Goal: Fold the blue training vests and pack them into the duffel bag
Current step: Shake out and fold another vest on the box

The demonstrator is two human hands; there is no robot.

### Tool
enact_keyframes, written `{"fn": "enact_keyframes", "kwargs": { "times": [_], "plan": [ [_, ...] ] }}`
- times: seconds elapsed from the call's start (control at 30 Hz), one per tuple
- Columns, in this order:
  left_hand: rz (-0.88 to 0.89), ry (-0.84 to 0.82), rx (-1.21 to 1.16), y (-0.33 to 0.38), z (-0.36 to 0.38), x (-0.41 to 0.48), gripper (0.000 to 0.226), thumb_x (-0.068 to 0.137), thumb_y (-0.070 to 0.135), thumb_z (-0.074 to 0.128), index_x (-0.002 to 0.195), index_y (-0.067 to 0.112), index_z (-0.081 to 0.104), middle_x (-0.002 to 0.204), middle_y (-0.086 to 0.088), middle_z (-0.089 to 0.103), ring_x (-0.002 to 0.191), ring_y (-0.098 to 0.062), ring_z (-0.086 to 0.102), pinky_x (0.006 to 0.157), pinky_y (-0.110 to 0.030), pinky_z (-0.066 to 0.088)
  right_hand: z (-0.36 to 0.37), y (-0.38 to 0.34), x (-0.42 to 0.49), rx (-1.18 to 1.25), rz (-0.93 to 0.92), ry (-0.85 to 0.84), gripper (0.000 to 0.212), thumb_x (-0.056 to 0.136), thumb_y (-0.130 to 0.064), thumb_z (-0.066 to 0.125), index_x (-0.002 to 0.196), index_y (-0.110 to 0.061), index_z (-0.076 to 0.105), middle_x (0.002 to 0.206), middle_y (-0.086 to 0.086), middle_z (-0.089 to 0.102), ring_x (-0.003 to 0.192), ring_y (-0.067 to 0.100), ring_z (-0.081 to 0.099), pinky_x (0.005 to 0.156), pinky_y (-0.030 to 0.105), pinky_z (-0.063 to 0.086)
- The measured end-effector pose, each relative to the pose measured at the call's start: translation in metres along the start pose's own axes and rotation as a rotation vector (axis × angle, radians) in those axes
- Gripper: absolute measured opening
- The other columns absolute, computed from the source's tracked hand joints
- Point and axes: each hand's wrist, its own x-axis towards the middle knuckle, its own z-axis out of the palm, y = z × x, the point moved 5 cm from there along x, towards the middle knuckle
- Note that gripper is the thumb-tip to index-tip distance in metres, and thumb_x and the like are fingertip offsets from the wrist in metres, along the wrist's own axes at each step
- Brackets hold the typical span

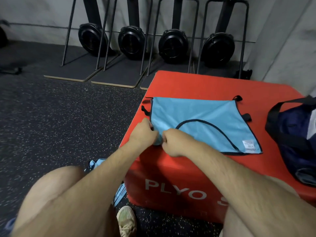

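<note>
One blue training vest (201, 117) lies spread on top of the red plyo box (188, 82), mostly flat, with its dark-trimmed neck curve and a white label (248, 145) facing up near the right corner. It looks folded once at most. Both hands meet at its near-left corner. The left hand (142, 132) has its fingers curled on the vest's left edge, and the right hand (174, 142) pinches a small bunched bit of the blue cloth just beside it. Both sets of fingers are clamped on the fabric.

The navy duffel bag (294, 137) sits on the right side of the box, close to the vest but apart from it. Its opening is turned away, so I cannot tell whether any vests are inside.

More blue fabric (119, 194), probably further vests, hangs or lies on the floor against the near-left side of the box, unfolded.

The task appears to be at an early or middle stage. This vest still needs folding and packing, and the ones on the floor are still to do.
</note>
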Motion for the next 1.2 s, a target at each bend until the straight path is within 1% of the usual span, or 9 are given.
{"fn": "enact_keyframes", "kwargs": {
  "times": [0.1,0.23,0.4,0.53,0.7,0.87,0.97,1.07,1.2],
  "plan": [
    [0.307,0.276,0.145,0.014,-0.008,0.0,0.022,0.079,0.012,0.069,0.099,0.004,0.062,0.106,-0.016,0.058,0.099,-0.036,0.054,0.083,-0.041,0.041,-0.006,-0.006,-0.009,0.039,0.0,-0.116,0.025,0.088,-0.045,0.054,0.08,-0.021,0.059,0.082,-0.005,0.06,0.08,0.02,0.058,0.065,0.032,0.045],
    [0.585,0.119,0.22,0.025,0.002,0.032,0.023,0.083,0.002,0.061,0.106,0.002,0.066,0.112,-0.014,0.065,0.106,-0.037,0.062,0.089,-0.042,0.044,-0.002,-0.017,-0.003,-0.014,-0.065,0.09,0.03,0.096,-0.042,0.046,0.106,-0.016,0.059,0.114,0.007,0.059,0.112,0.031,0.053,0.087,0.041,0.045],
    [0.513,-0.113,0.538,0.032,0.008,0.087,0.042,0.104,0.022,0.036,0.142,0.007,0.046,0.156,-0.011,0.035,0.148,-0.028,0.025,0.12,-0.042,0.016,0.015,-0.022,0.022,-0.048,-0.098,0.299,0.038,0.101,-0.036,0.042,0.129,-0.012,0.051,0.136,0.007,0.046,0.131,0.029,0.038,0.109,0.041,0.031],
    [0.403,-0.179,0.558,0.021,0.023,0.109,0.056,0.107,0.036,0.028,0.156,0.01,0.022,0.166,-0.006,0.01,0.154,-0.022,0.004,0.123,-0.042,0.002,0.033,-0.01,0.044,0.032,-0.068,0.251,0.07,0.097,-0.052,0.02,0.153,-0.011,0.032,0.165,0.005,0.022,0.153,0.025,0.012,0.123,0.039,0.011],
    [0.259,-0.354,0.519,0.012,0.047,0.121,0.067,0.105,0.05,0.018,0.159,0.016,0.001,0.166,0.0,-0.011,0.152,-0.014,-0.014,0.124,-0.041,-0.006,0.04,-0.003,0.051,0.016,-0.072,0.186,0.098,0.081,-0.064,-0.008,0.16,-0.01,0.014,0.169,0.006,0.003,0.155,0.023,-0.001,0.125,0.038,-0.001],
    [0.351,-0.273,0.367,0.009,0.042,0.127,0.057,0.106,0.04,0.024,0.153,0.009,0.03,0.165,-0.007,0.015,0.153,-0.019,0.007,0.123,-0.049,0.006,0.036,-0.007,0.048,0.004,-0.067,0.186,0.101,0.077,-0.061,-0.009,0.158,-0.008,0.019,0.167,0.011,0.011,0.154,0.026,0.006,0.125,0.039,0.004],
    [0.52,-0.132,0.231,0.014,0.029,0.126,0.057,0.097,0.039,0.024,0.113,0.0,0.062,0.122,-0.017,0.059,0.124,-0.033,0.049,0.109,-0.052,0.035,0.027,-0.018,0.038,-0.002,-0.09,0.239,0.073,0.097,-0.055,0.019,0.151,-0.009,0.035,0.158,0.012,0.032,0.145,0.031,0.026,0.119,0.042,0.023],
    [0.387,0.019,0.291,0.007,0.012,0.13,0.042,0.089,0.034,0.039,0.103,0.004,0.065,0.109,-0.015,0.061,0.106,-0.037,0.056,0.097,-0.047,0.044,0.013,-0.035,0.026,0.037,-0.127,0.273,0.051,0.098,-0.053,0.042,0.135,-0.018,0.049,0.132,0.008,0.048,0.124,0.031,0.042,0.1,0.044,0.037],
    [0.107,0.042,0.363,0.005,-0.001,0.122,0.039,0.09,0.036,0.059,0.113,0.005,0.053,0.118,-0.016,0.055,0.109,-0.038,0.054,0.094,-0.047,0.047,0.008,-0.048,0.01,0.017,-0.099,0.082,0.052,0.093,-0.06,0.052,0.128,-0.022,0.046,0.124,0.011,0.047,0.115,0.034,0.046,0.093,0.045,0.04]
  ]
}}
